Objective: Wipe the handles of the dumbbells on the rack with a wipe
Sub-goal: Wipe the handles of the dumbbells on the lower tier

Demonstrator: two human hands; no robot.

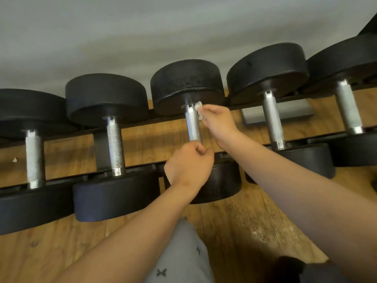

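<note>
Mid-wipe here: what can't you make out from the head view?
All in the head view:
Middle handle: near end hidden by the left hand.
Wipe: mostly buried in the grip of the right hand, size unclear.
Leftmost dumbbell and rightmost dumbbell: cut by frame edges.
White scrap at left: too small to identify.
Grime, if any: too fine to see.

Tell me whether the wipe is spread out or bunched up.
Bunched up. The small white wipe shows as a crumpled wad, pinched by the right grip against the middle dumbbell's knurled silver handle.
</note>
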